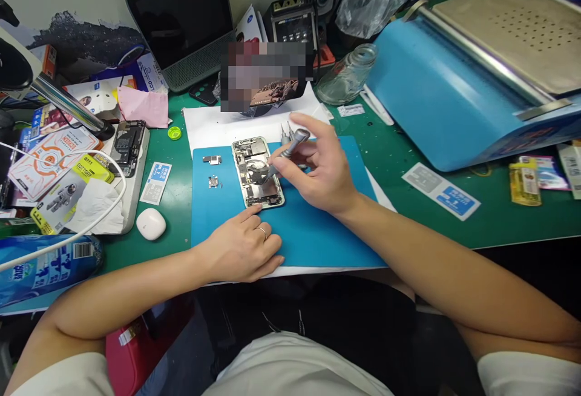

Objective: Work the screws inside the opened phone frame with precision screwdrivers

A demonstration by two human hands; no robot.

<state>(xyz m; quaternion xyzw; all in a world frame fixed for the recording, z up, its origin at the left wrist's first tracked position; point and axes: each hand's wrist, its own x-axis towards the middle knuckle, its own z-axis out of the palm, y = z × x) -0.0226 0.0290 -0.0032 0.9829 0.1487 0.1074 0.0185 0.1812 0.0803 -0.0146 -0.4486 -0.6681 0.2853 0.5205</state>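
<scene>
An opened smartphone (264, 187) lies on a blue mat (218, 220), its inner parts and battery bay exposed. My right hand (324, 169) is closed around a grey precision screwdriver (295, 143), whose tip points down at the middle of the phone; the exact contact is hidden. Held low against the mat, my left hand (245, 244) has curled fingers and wears a ring. Its index fingertip presses on the phone's bottom edge. Left of the phone are two small circuit parts, an upper one (212, 159) and a lower one (213, 182). Behind my right hand stand more screwdriver tips (286, 132).
A lit phone screen (276, 90) stands behind the mat, partly blurred out. Nearby is a glass jar (347, 75). A blue machine (426, 93) fills the right rear. A white earbud case (151, 224) and boxes (54, 157) sit at left.
</scene>
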